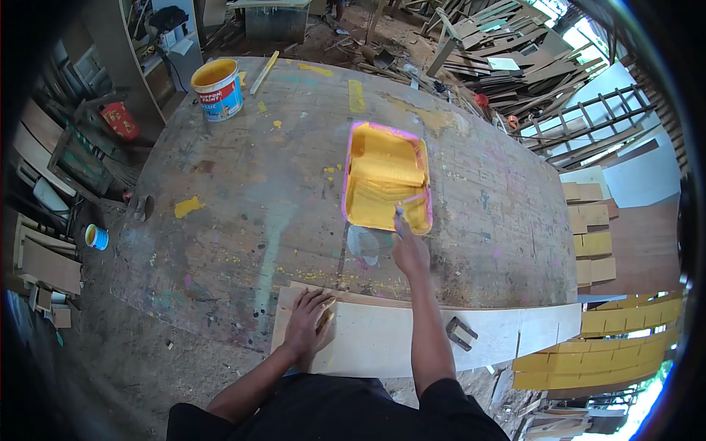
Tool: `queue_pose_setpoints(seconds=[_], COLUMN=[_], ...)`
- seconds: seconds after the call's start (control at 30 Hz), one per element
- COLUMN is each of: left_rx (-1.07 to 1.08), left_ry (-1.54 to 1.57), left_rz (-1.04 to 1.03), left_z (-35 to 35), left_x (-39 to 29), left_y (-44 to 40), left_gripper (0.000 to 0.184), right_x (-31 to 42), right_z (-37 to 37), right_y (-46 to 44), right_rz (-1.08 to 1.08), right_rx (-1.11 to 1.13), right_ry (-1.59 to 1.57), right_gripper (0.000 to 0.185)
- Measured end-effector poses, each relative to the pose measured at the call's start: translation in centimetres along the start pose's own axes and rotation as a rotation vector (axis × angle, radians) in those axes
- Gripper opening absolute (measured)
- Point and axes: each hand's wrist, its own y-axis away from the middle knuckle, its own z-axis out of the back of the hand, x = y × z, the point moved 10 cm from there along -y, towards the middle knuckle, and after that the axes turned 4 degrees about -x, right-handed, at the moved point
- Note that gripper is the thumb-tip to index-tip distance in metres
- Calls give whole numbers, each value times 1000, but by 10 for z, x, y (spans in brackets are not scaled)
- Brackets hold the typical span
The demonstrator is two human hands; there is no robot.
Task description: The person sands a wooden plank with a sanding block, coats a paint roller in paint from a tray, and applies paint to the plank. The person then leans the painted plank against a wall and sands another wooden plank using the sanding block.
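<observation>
My right hand [410, 253] is closed round the handle of a paint roller [399, 213], whose head lies in the yellow paint of a pink-rimmed tray [345, 176]. Flat on the near edge of the table, a long pale board [375, 338] spans from the middle to the right. Over its left end rests my left hand [309, 321], fingers bent and closed round something with a yellowish edge that I cannot make out. A dark U-shaped metal piece [461, 334] sits on the board, right of my right forearm.
An open paint bucket [218, 99] stands on the table [243, 184] at the back left, with a yellowish stick [265, 72] beside it. Yellow-painted boards [603, 360] lie at the right. A red bucket [120, 121] and scrap wood [507, 73] are beyond the table.
</observation>
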Motion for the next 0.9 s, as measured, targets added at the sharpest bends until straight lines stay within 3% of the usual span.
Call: queue_pose_setpoints(seconds=[0.07,0.27,0.33,0.47,0.57,0.7,0.77,0.83,0.9], left_rx=[1,16,22,56,30,-94,-93,-119,-112], left_ry=[-12,-56,-57,-183,-479,-442,-497,-525,-530], left_rz=[-2,45,26,-5,27,268,269,295,272], left_z=[0,-10,-12,-11,-13,-35,-38,-37,-39], left_x=[-4,4,4,-16,-38,-25,-36,-35,-29], left_y=[-1,-1,2,-3,0,29,22,25,26], left_gripper=[53,52,52,48,44,46,47,48,48], right_x=[-7,1,-10,-6,-18,-37,-39,-29,-26], right_z=[-2,44,24,-4,18,28,10,4,-12], right_y=[-9,73,74,-17,-26,48,65,30,-20], right_rz=[-7,353,117,-40,68,201,151,181,128], right_rx=[35,-201,-9,135,70,-13,111,44,164], right_ry=[-3,-112,-140,-114,-197,-155,-134,-207,-227], right_gripper=[50,58,55,66,68,69,68,69,69])
